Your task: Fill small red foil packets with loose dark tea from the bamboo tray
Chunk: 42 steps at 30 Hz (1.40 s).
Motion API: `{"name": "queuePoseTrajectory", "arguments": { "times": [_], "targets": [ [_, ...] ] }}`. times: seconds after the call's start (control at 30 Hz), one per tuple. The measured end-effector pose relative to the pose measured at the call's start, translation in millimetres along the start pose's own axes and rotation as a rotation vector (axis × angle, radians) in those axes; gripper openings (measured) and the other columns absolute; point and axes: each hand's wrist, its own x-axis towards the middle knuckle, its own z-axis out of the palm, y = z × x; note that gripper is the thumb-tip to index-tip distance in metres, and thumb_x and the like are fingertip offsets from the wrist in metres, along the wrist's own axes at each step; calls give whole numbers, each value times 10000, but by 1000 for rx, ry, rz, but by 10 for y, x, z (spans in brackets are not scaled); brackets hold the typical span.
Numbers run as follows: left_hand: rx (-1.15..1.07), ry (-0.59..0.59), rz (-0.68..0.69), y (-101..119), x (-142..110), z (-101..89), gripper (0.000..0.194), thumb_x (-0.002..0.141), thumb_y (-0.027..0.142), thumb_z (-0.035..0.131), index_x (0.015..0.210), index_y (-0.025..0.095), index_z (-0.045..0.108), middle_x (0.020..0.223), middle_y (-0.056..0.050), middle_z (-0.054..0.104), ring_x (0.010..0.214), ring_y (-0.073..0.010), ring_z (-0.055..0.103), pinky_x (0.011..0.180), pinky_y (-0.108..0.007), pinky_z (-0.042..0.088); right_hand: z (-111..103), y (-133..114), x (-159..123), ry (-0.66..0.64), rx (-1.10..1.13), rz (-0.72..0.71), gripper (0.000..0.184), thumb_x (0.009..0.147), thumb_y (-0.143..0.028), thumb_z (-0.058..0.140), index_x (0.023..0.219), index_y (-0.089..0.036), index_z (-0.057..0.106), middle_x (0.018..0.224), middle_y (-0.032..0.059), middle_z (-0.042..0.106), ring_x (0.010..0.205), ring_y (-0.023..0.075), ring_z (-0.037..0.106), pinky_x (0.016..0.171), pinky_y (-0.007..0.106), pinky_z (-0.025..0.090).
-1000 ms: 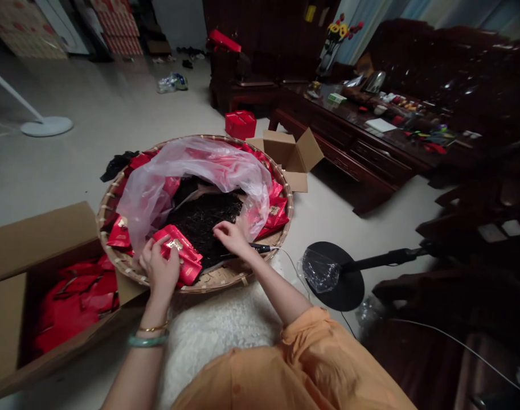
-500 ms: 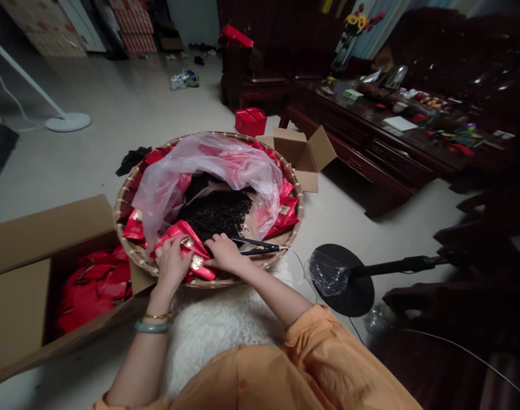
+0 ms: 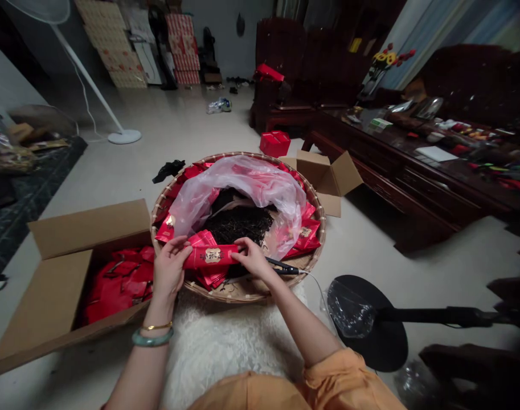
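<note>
A red packet with a gold label [image 3: 212,255] is stretched sideways between my two hands over the near rim of a round bamboo basket [image 3: 242,295]. My left hand [image 3: 171,265] pinches its left end, and my right hand [image 3: 254,259] pinches its right end. Just beneath lie more red packets [image 3: 212,278]. Behind them, dark dried leaves, like tea [image 3: 238,225], fill an opened clear plastic bag [image 3: 260,176]. To the right of my right hand, a black tong-shaped tool with a white cord [image 3: 287,269] rests on the basket edge.
An open carton [image 3: 50,296] holding many red packets stands at left. Another open carton [image 3: 328,173] and a red box [image 3: 275,143] sit behind the basket. A black round stand base [image 3: 371,341] is on the right, beside a dark wooden table [image 3: 413,171].
My right hand has come from the leaves to the packets. One packet is now lifted off the pile and held at both ends. The view has swung left and up.
</note>
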Motion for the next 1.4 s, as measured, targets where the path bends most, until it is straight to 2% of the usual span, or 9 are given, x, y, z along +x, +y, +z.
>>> {"name": "queuePoseTrajectory", "arguments": {
  "times": [0.1,0.17,0.27,0.33,0.57,0.7,0.97,1.17,1.4],
  "targets": [
    [34,-24,20,-27,-84,60,503,531,308,766,985,139,635,881,-49,673,845,-156,630,820,-290,497,-83,2,60,42,204,36,335,679,-226,620,1010,-178,584,708,-30,595,595,113,558,550,231,462],
    [201,-165,-15,-41,-125,100,556,547,324,764,1059,145,640,967,-81,690,903,-199,638,832,-322,505,-129,-27,82,87,222,-26,353,680,-220,617,1029,-176,590,738,-16,620,655,125,590,615,246,489],
    [407,-440,-115,-74,-162,178,509,558,339,756,1025,149,683,954,-86,718,887,-250,658,803,-364,527,-156,-100,88,155,102,-136,383,705,-207,600,1088,-190,593,840,20,663,762,154,618,713,287,508],
    [427,-508,-113,-115,-176,242,449,590,342,730,992,146,698,939,-81,725,860,-256,670,800,-380,531,-151,-151,76,203,-42,-214,362,728,-205,587,1089,-201,611,941,46,671,840,175,620,778,319,501],
    [493,-319,35,-323,-248,385,302,653,295,674,915,149,715,886,-78,734,821,-231,686,830,-367,522,-113,-242,-64,340,-405,-436,369,805,-164,507,1165,-188,587,1075,101,636,1007,218,559,900,384,448],
    [409,-253,41,-397,-323,419,280,660,290,671,897,144,702,874,-79,733,829,-227,686,820,-365,527,-109,-262,-139,387,-416,-514,343,842,-177,476,1167,-193,583,1109,100,627,1056,212,534,943,394,421],
    [282,-208,-22,-355,-408,515,216,621,264,702,814,167,688,806,-48,732,802,-222,687,799,-359,536,-122,-307,-174,393,-359,-493,327,864,-213,458,1161,-219,594,1172,113,593,1102,227,515,970,435,379],
    [347,-245,24,-339,-423,485,184,652,259,663,811,169,685,804,-53,730,788,-221,686,776,-348,538,-157,-304,-173,454,-413,-517,132,833,-289,564,881,-186,630,871,80,613,881,210,536,810,363,426],
    [437,-275,61,-322,-405,438,185,671,274,659,827,183,698,790,-41,728,764,-213,683,772,-342,536,-278,-364,-170,277,-471,-549,196,843,-328,567,701,-195,590,723,49,594,760,186,519,708,311,402]
  ]
}}
